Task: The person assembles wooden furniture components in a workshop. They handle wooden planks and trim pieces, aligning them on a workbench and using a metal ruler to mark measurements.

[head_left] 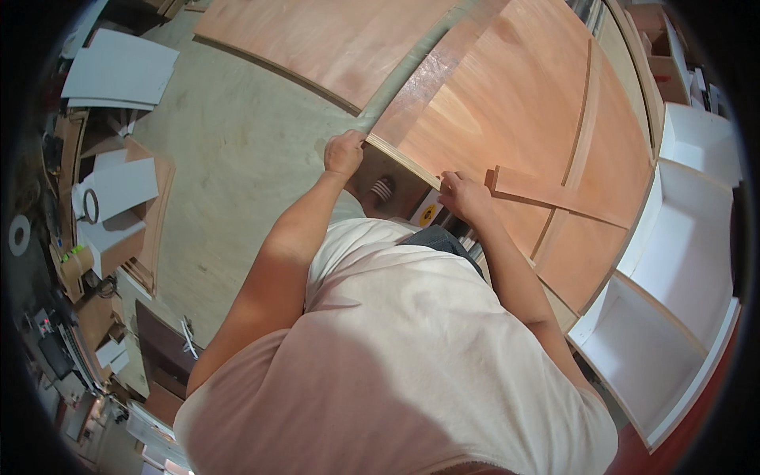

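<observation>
A reddish-brown plywood board lies flat before me, its pale layered edge facing my body. A glossy band runs along its left side. My left hand is closed at the board's near left corner, thumb and fingers bent around it. Farther right on the same near edge, my right hand grips with bent fingers; its fingertips are partly hidden. Just right of that hand, a short wooden strip rests on the plywood, crossing a long narrow strip.
Another plywood sheet lies beyond, across a narrow gap. White open compartments stand at the right. Along the left are white panels, a cardboard box and a roll of tape. My striped footwear shows below the board's edge.
</observation>
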